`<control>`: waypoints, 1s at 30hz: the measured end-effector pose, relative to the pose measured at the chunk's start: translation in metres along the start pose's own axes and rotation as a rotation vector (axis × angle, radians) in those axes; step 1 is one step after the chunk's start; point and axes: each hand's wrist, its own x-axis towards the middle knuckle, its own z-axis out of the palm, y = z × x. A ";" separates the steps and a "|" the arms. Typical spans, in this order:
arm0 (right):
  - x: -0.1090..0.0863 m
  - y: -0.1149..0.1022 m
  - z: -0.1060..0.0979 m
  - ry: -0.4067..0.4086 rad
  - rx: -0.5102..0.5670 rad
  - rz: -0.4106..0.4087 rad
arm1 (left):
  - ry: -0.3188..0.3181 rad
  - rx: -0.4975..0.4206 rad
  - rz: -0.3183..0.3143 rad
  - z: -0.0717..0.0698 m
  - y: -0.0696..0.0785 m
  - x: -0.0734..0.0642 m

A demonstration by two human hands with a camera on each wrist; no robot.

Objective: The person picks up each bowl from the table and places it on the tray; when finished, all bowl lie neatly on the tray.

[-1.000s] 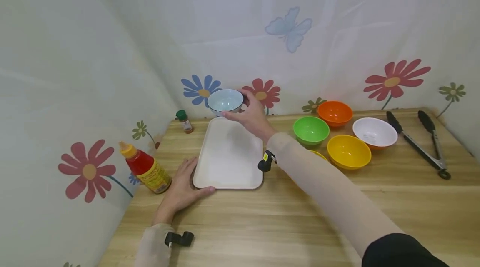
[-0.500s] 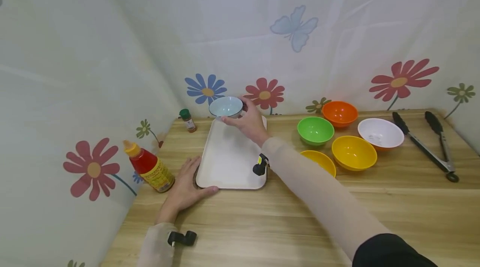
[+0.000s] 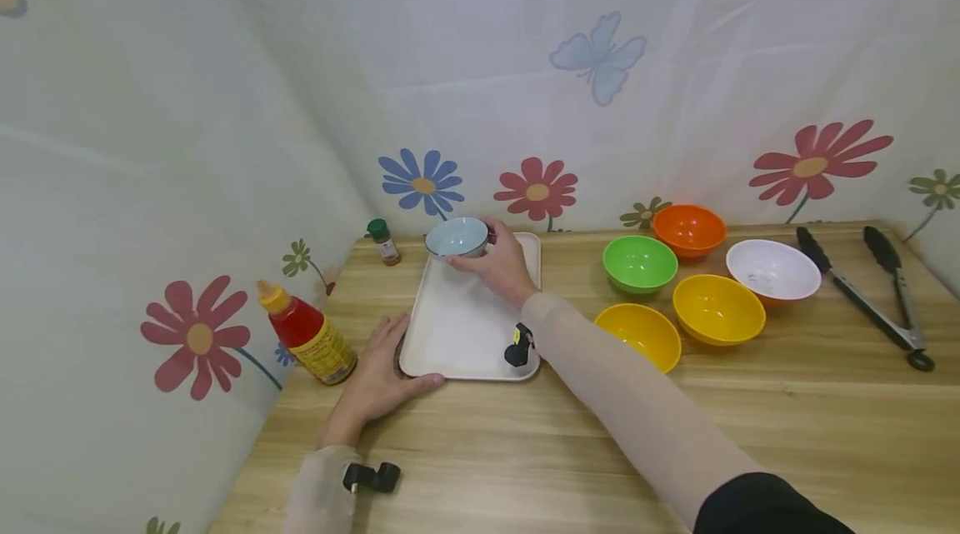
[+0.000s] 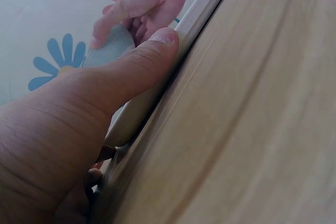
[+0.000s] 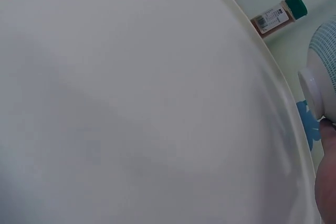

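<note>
My right hand (image 3: pixel 504 267) grips a light blue bowl (image 3: pixel 456 239) by its right side, thumb toward the near side. The bowl is held upright above the far end of a white rectangular tray (image 3: pixel 462 326). In the right wrist view the bowl's white foot and patterned outer wall (image 5: pixel 321 69) show clear of the tray. At the tray's near left corner lies my left hand (image 3: pixel 380 378), its fingers stretched along the left side and its thumb (image 4: pixel 139 66) along the near edge. Most of the left fingers are hidden in the left wrist view.
A red sauce bottle (image 3: pixel 311 342) stands left of my left hand. Behind it is a small green-capped spice jar (image 3: pixel 384 242). To the right sit green (image 3: pixel 640 264), orange (image 3: pixel 689 231), white (image 3: pixel 773 269) and yellow bowls (image 3: pixel 718 309), then black-tipped tongs (image 3: pixel 862 296).
My right hand has lowered the blue bowl and brought it nearer, from past the tray's far edge to over its far end. The left hand keeps its place at the corner.
</note>
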 end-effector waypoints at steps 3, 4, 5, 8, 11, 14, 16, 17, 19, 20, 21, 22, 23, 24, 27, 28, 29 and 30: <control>0.000 0.006 0.001 -0.014 -0.002 0.002 | -0.002 -0.005 0.005 0.001 0.001 0.001; 0.000 0.009 0.002 -0.023 -0.008 0.006 | -0.002 -0.008 0.005 0.001 0.002 0.001; 0.000 0.011 0.002 -0.033 -0.011 0.013 | -0.001 -0.008 0.004 0.001 0.002 0.000; -0.002 0.017 0.002 -0.069 -0.021 0.040 | -0.004 -0.006 -0.002 0.001 0.003 -0.001; 0.000 0.020 0.002 -0.095 -0.066 0.054 | -0.009 0.000 -0.013 0.000 0.002 -0.002; 0.003 0.018 0.001 -0.113 -0.123 0.053 | -0.006 -0.003 -0.021 -0.001 0.001 -0.003; 0.006 0.016 0.001 -0.120 -0.095 0.057 | -0.003 -0.002 -0.024 -0.001 0.000 -0.003; 0.007 0.015 0.000 -0.122 -0.069 0.059 | -0.002 -0.004 -0.025 -0.002 0.001 -0.003; 0.008 0.013 0.000 -0.124 -0.011 0.070 | 0.000 -0.002 -0.021 -0.002 0.001 -0.003; 0.009 0.013 -0.001 -0.123 0.018 0.076 | 0.001 -0.001 -0.020 -0.002 0.002 -0.002; 0.009 0.012 -0.001 -0.120 0.039 0.079 | 0.002 -0.001 -0.020 -0.002 0.003 -0.002; 0.009 0.012 -0.002 -0.115 0.037 0.079 | 0.004 -0.004 -0.018 -0.002 0.003 -0.002; 0.009 0.012 -0.003 -0.110 0.026 0.075 | 0.007 -0.007 -0.014 -0.001 0.003 -0.002; 0.010 0.013 -0.004 -0.108 0.011 0.072 | 0.012 -0.011 -0.010 0.000 0.003 -0.002; 0.011 0.013 -0.005 -0.102 -0.022 0.055 | 0.030 -0.019 -0.002 0.002 0.004 -0.002; 0.012 0.013 -0.005 -0.099 -0.028 0.053 | 0.037 -0.020 0.001 0.002 0.005 -0.002; 0.013 0.012 -0.005 -0.096 -0.029 0.055 | 0.043 -0.022 0.002 0.003 0.006 -0.002; 0.014 0.012 -0.005 -0.094 -0.026 0.055 | 0.048 -0.022 0.002 0.003 0.006 -0.002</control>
